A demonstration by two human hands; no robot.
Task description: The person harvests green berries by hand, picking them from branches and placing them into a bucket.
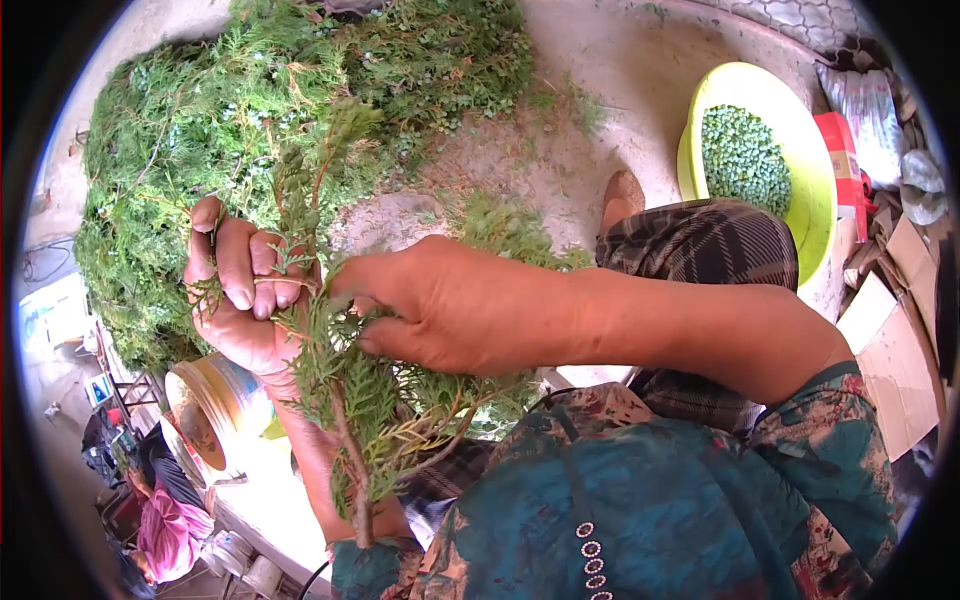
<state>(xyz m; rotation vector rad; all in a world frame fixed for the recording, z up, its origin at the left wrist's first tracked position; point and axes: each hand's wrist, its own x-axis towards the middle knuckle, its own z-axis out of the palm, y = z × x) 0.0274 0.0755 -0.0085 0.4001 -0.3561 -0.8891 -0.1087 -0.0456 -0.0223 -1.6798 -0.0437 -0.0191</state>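
Observation:
A leafy green branch [350,430] with a brown stem lies along my left forearm, its upper sprigs rising between my hands. My left hand [245,285], at the left, has its fingers curled round the upper part of this branch. Just to the right, my right hand [400,305] is closed at the leaves, its fingertips partly hidden by foliage. The two hands are close together over the branch.
A large heap of green branches [220,130] fills the upper left. At the right, a yellow-green basin [815,220] holds many small green berries [745,160]. Cardboard [890,360] lies beyond it. A bucket [205,410] lies tilted at lower left, near another person [170,530].

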